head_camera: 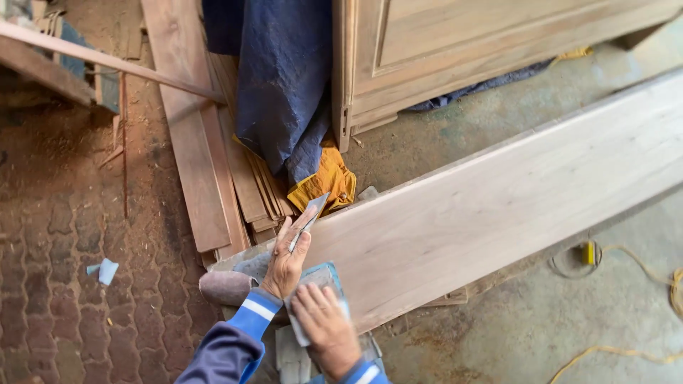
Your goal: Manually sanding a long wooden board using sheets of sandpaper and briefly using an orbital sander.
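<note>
Head view: nearest, the right hand presses flat on a blue-grey sanding sheet at the near end of the long plank. Just beyond, the left hand grips a thin metal scraper against that plank; this looks like surface smoothing, calling for steady pressure along the grain.

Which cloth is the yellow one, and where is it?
The yellow cloth is the small bunched one peeking out under the big dark blue cloth, which hangs over it. It lies by the stacked planks, just beyond the left hand.
</note>
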